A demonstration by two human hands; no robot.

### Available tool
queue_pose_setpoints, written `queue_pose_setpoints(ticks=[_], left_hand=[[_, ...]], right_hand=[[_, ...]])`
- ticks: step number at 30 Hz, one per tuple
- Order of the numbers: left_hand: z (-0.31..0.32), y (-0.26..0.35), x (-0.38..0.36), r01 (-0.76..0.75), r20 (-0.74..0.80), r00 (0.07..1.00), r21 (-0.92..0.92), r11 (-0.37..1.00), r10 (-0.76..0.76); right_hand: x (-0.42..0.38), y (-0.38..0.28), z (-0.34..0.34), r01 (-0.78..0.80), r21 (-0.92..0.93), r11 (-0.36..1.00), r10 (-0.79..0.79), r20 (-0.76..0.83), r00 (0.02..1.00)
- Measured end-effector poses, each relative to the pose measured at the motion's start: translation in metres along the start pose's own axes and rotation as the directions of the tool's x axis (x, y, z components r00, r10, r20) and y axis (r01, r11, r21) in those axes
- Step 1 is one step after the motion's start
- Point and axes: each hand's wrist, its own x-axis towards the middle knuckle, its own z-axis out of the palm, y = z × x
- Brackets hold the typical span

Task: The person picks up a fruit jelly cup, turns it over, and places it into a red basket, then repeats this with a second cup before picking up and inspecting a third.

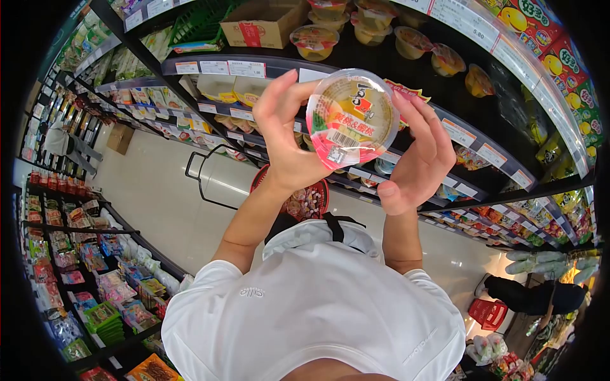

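A round, clear plastic cup (pixel 352 117) with a pink and white printed lid and a barcode is raised in front of the shelves. My left hand (pixel 286 133) grips its left side between thumb and fingers. On the other side, my right hand (pixel 422 149) has its fingertips against the cup's upper right edge, its thumb apart from the cup. Similar cups (pixel 314 42) stand on the shelf behind, near a cardboard box (pixel 265 24). Below my hands, a red basket (pixel 325 202) holds small wrapped items.
A shelf edge with price labels (pixel 248 67) runs just behind my hands. Packaged snacks fill the lower-left shelves (pixel 82 273). One person (pixel 67 141) is at the far left; another person (pixel 534 295) is at the lower right beside a red basket (pixel 488 314).
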Motion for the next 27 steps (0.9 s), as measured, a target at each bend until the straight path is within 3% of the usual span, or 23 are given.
queue_pose_setpoints(ticks=[14,16,19,23,27], left_hand=[[0.0,-0.002,-0.001,-0.083,0.031,0.996,0.018,0.996,0.083],[-0.001,-0.004,-0.002,-0.094,0.022,0.995,0.027,0.995,0.093],[-0.001,-0.005,-0.001,-0.099,0.026,0.995,0.028,0.995,0.098],[-0.001,-0.006,0.0,-0.107,-0.003,0.994,0.008,0.994,0.107],[-0.005,-0.005,-0.001,-0.129,-0.003,0.991,0.138,0.982,0.131]], right_hand=[[0.003,-0.005,0.006,0.027,-0.159,0.987,-0.012,0.094,0.996],[0.011,-0.016,0.006,-0.059,-0.232,0.971,0.104,0.188,0.977],[0.005,-0.013,0.017,-0.081,-0.156,0.984,0.105,0.149,0.983],[0.006,-0.009,0.016,0.061,-0.348,0.936,0.022,0.23,0.973],[0.01,-0.02,0.024,0.013,-0.297,0.955,0.056,0.224,0.973]])
